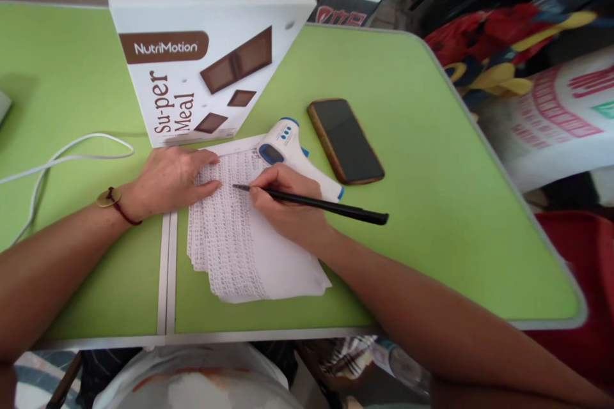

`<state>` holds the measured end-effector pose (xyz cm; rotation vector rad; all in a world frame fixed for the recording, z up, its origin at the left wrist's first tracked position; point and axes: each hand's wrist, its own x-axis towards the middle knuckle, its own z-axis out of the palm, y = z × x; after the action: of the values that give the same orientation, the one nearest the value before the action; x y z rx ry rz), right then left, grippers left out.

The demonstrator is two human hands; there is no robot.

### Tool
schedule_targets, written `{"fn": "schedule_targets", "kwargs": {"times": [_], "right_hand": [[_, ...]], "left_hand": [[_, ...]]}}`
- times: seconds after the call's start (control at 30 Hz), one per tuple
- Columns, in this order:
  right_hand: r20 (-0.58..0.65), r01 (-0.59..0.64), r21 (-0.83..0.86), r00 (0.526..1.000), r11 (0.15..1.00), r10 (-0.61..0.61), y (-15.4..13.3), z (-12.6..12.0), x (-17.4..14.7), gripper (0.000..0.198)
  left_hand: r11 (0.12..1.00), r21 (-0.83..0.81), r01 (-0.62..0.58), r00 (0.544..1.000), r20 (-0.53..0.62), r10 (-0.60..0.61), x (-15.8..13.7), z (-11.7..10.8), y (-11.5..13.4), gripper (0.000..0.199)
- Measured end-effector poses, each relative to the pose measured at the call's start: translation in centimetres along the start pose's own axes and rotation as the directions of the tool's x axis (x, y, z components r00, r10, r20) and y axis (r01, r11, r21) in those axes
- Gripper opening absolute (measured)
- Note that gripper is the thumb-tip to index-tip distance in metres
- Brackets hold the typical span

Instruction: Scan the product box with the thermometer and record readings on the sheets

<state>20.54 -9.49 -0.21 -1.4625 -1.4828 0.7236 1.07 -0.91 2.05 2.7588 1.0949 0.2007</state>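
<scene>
Head view: a black pen (330, 206) was gripped in the right hand (300, 227), fingers closed around it low on the barrel, tip over the marked rows of the paper stack (285, 268). Tip contact couldn't be confirmed. The left hand (170, 179) was laid across the stack's left edge, thumb and forefinger spread apart, nothing clamped between them. The hands were held apart, with the pen tip between.

The stack was set on the green table (455, 223), sheets fanned unevenly at its left and near edges. Its right part was left blank; the marks were too small to be read.

A white thermometer (285, 148) was placed at the stack's far right corner, close to the right knuckles. A phone (348, 140) was laid right of the stack, clear of it; a box (167, 92) was stood just beyond its far edge.

For clean strokes, judged: sheets best squared and pinned flat by the left fingers, pen tip kept visible, thermometer best shifted off the stack.
</scene>
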Motion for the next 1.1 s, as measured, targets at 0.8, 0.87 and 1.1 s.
{"fn": "schedule_targets", "kwargs": {"times": [0.8, 0.87, 1.1], "right_hand": [[-0.053, -0.033, -0.008, 0.998, 0.999, 0.033, -0.05, 0.0, 0.0, 0.007], [-0.043, -0.023, 0.017, 0.999, 1.0, 0.024, -0.08, 0.04, -0.02, 0.008], [-0.088, 0.005, 0.018, 0.996, 1.0, -0.004, 0.02, 0.14, -0.14, 0.008]], "left_hand": [[1.0, -0.011, 0.013, 1.0, 0.014, -0.012, 0.03, -0.15, 0.02, 0.035], [1.0, -0.006, 0.017, 1.0, 0.02, -0.017, 0.04, -0.17, 0.03, 0.035], [1.0, 0.0, 0.018, 1.0, 0.026, -0.018, 0.08, -0.21, 0.07, 0.035]]}}
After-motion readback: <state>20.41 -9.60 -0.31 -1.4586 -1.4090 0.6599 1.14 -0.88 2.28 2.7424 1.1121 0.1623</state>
